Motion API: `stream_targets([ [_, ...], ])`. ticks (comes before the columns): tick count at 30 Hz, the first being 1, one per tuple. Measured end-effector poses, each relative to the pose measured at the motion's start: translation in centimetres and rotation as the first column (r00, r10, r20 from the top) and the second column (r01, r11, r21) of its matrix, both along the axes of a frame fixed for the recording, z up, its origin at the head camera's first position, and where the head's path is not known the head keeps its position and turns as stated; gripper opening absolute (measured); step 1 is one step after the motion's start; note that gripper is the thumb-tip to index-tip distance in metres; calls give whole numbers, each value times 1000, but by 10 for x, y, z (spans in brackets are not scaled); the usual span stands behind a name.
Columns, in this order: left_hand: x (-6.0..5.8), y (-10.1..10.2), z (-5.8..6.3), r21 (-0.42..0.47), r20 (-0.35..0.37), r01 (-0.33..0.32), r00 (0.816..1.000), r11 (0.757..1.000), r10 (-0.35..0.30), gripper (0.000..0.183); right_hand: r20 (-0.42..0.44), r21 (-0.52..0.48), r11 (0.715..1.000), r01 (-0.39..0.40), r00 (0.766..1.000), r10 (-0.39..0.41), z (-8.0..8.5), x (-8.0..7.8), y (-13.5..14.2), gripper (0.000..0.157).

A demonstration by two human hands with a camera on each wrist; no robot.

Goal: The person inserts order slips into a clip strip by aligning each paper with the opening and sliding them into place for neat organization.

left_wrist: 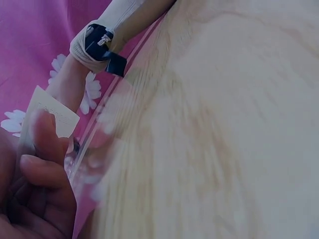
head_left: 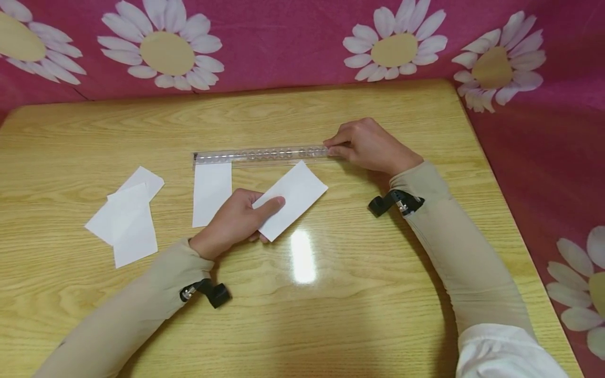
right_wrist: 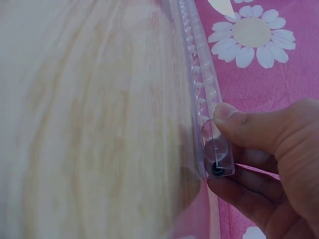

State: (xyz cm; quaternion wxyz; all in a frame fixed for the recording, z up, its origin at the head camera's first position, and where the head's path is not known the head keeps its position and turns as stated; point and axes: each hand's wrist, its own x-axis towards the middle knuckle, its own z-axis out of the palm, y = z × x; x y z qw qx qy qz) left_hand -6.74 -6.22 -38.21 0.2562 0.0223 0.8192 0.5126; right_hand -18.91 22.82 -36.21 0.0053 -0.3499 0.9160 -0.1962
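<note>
Beside the overlapping paper slips on the wood-grain tabletop, the lone slip meeting the clear plastic ruler could, I judge, skew if the left hand, whose fingers pinch a rectangular slip, brushes it, or if the right hand, gripping only the ruler's right end, lets the unheld end pivot.
</note>
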Motion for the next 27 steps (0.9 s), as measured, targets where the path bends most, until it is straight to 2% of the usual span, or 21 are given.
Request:
stream_targets([
  [9,-3,9,1,83,36,13,999,996,-16,44,22,16,1000,23,999,-23,1,1,0,25],
  [19,-6,17,1,177,153,-17,988,984,-11,43,13,-1,1000,12,1000,-12,1,1,1,25],
  [27,-8,23,2,232,178,-18,984,972,-24,39,3,-8,1000,-5,1000,5,0,-1,1,25],
])
